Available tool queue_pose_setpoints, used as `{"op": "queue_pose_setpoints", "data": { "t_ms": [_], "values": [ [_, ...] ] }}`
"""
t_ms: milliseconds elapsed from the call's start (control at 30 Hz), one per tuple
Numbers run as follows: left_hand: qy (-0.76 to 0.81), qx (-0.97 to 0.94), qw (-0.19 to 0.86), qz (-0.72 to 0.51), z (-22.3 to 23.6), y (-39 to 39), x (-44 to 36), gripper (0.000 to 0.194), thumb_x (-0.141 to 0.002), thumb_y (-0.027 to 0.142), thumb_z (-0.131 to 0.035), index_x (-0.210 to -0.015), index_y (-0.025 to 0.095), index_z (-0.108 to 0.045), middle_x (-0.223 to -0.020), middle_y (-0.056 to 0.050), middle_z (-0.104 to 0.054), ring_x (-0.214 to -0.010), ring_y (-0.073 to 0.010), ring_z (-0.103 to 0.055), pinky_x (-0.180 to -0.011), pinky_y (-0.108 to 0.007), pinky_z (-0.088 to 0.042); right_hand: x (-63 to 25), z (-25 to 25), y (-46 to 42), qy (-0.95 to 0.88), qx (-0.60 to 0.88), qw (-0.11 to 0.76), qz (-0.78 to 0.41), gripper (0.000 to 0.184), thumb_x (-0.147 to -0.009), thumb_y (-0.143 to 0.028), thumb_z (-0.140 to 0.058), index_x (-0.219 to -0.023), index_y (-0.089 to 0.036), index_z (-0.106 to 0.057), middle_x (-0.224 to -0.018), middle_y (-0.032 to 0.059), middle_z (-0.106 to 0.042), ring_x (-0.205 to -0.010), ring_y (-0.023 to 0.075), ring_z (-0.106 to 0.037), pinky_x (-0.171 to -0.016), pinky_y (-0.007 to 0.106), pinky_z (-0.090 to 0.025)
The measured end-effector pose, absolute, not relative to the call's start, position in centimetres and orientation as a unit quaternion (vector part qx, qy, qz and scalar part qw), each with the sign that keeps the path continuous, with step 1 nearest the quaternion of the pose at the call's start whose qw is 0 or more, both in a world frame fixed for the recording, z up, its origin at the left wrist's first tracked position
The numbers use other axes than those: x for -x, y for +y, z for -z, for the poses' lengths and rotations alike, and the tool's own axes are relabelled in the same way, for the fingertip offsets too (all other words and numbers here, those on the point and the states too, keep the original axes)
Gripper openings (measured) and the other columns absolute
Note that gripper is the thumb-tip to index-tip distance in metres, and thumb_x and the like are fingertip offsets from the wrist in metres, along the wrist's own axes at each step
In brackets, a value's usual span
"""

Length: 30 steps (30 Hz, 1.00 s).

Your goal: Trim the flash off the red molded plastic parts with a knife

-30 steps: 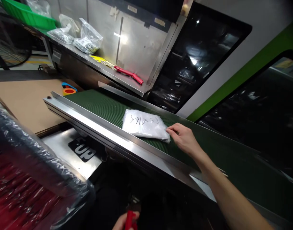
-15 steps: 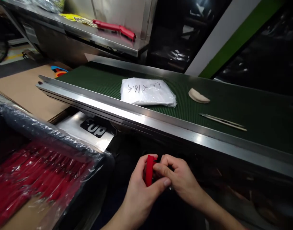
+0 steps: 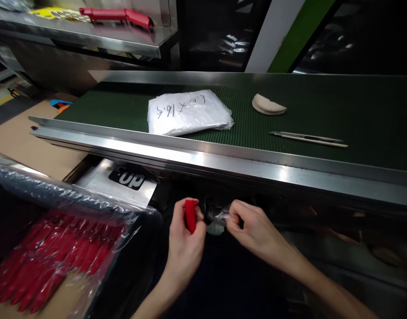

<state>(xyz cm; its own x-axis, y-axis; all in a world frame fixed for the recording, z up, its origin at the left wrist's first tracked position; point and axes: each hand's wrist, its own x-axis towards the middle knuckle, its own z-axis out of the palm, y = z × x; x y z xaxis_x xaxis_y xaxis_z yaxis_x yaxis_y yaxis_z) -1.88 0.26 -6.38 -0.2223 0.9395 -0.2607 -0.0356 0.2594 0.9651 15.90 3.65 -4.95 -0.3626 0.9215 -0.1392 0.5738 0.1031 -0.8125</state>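
My left hand (image 3: 185, 243) is closed around a narrow red plastic piece (image 3: 190, 215), which stands nearly upright between thumb and fingers. Its lower part is hidden in the palm. To the right, apart from it, my right hand (image 3: 255, 226) pinches a bit of clear plastic film (image 3: 222, 215) that sticks out toward the left. How far the film reaches inside the fist I cannot see. Both hands are in front of the conveyor's metal rail (image 3: 197, 157), lower than its belt.
On the green belt (image 3: 323, 106) lie a white plastic-wrapped pack (image 3: 190, 113), a beige half-round pad (image 3: 268, 105) and tweezers (image 3: 308, 138). At left, a plastic-lined bin (image 3: 130, 248) holds several red pieces (image 3: 57, 248). Another long red piece (image 3: 117, 15) rests on the metal shelf.
My hands have moved apart; the right one has left the red piece and now pinches clear film. The left hand has shifted left with the red piece. The camera view has turned somewhat.
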Motion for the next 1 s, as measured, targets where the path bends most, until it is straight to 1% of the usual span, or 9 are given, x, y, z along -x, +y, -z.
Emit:
{"op": "queue_pose_setpoints", "data": {
  "t_ms": [100,233,333,500,600,667,833,933,1000],
  "values": [
    [0.623,-0.393,0.464,-0.492,6.1,0.8,2.4,0.027,-0.084,0.015,-0.056,-0.108,0.024,-0.048,-0.091,0.003,-0.055,-0.083,-0.0118,-0.055,-0.081,-0.024,-0.044,-16.5,5.7,3.4,-0.700,0.549,0.233,-0.393,0.019,-0.086,-0.016,-0.053,-0.072,-0.021,-0.041,-0.069,-0.0037,-0.045,-0.060,0.0110,-0.039,-0.057,0.025,-0.029],
    [0.580,-0.459,0.529,-0.416,5.6,0.3,1.8,0.044,-0.079,0.024,-0.071,-0.117,0.027,-0.050,-0.096,0.001,-0.061,-0.081,-0.0136,-0.058,-0.078,-0.025,-0.048,-16.4,6.0,2.8,-0.681,0.550,0.260,-0.408,0.012,-0.089,-0.020,-0.055,-0.080,-0.022,-0.047,-0.076,-0.0029,-0.051,-0.066,0.0113,-0.048,-0.060,0.023,-0.038],
    [0.565,-0.491,0.553,-0.368,5.8,-0.1,1.0,0.050,-0.076,0.028,-0.078,-0.118,0.027,-0.051,-0.098,0.001,-0.062,-0.083,-0.0154,-0.060,-0.077,-0.026,-0.050,-15.8,5.9,2.3,-0.684,0.521,0.275,-0.431,0.010,-0.089,-0.014,-0.052,-0.082,-0.022,-0.051,-0.086,-0.0016,-0.054,-0.075,0.0112,-0.053,-0.067,0.022,-0.043],
    [0.590,-0.534,0.495,-0.348,6.9,-0.2,0.6,0.025,-0.088,0.020,-0.058,-0.111,0.025,-0.051,-0.089,0.002,-0.061,-0.078,-0.0150,-0.060,-0.075,-0.027,-0.050,-15.5,6.2,1.5,-0.702,0.491,0.271,-0.438,0.021,-0.085,-0.003,-0.046,-0.090,-0.023,-0.052,-0.095,-0.0001,-0.053,-0.081,0.0119,-0.054,-0.072,0.024,-0.046],
    [0.620,-0.579,0.416,-0.326,7.9,-0.3,0.3,0.039,-0.083,0.011,-0.053,-0.119,0.026,-0.049,-0.106,-0.002,-0.060,-0.093,-0.0195,-0.060,-0.085,-0.034,-0.047,-15.5,7.0,0.9,-0.728,0.480,0.250,-0.421,0.032,-0.079,0.003,-0.043,-0.097,-0.022,-0.052,-0.101,0.0027,-0.053,-0.090,0.0165,-0.053,-0.080,0.032,-0.045],
    [0.628,-0.613,0.377,-0.297,8.6,-0.4,0.0,0.046,-0.081,0.010,-0.051,-0.124,0.025,-0.049,-0.110,-0.005,-0.058,-0.096,-0.0237,-0.060,-0.083,-0.038,-0.047,-15.6,7.4,0.6,-0.736,0.482,0.245,-0.407,0.034,-0.078,0.003,-0.043,-0.099,-0.022,-0.053,-0.105,0.0047,-0.052,-0.095,0.0192,-0.051,-0.083,0.036,-0.044],
    [0.640,-0.640,0.334,-0.265,9.1,-0.3,0.0,0.046,-0.083,0.012,-0.050,-0.128,0.022,-0.044,-0.112,-0.009,-0.060,-0.096,-0.0256,-0.062,-0.081,-0.038,-0.049,-15.9,7.0,0.5,-0.708,0.512,0.281,-0.397,0.020,-0.088,-0.011,-0.051,-0.103,-0.023,-0.052,-0.104,0.0030,-0.054,-0.089,0.0155,-0.054,-0.079,0.031,-0.047],
    [0.629,-0.654,0.332,-0.257,8.3,-0.4,0.3,0.045,-0.084,0.015,-0.049,-0.129,0.020,-0.042,-0.111,-0.010,-0.060,-0.095,-0.0268,-0.062,-0.081,-0.040,-0.050,-16.0,6.0,0.7,-0.690,0.514,0.299,-0.412,0.029,-0.088,-0.026,-0.064,-0.114,-0.026,-0.052,-0.104,0.0005,-0.057,-0.087,0.0130,-0.057,-0.075,0.026,-0.049],
    [0.607,-0.673,0.342,-0.248,7.7,-0.6,0.3,0.048,-0.082,0.013,-0.049,-0.129,0.022,-0.045,-0.107,-0.009,-0.060,-0.095,-0.0278,-0.061,-0.080,-0.041,-0.049,-16.2,5.4,1.0,-0.697,0.492,0.298,-0.428,0.019,-0.088,-0.027,-0.065,-0.106,-0.027,-0.059,-0.098,-0.0016,-0.060,-0.085,0.0121,-0.059,-0.076,0.025,-0.049]
  ]
}}
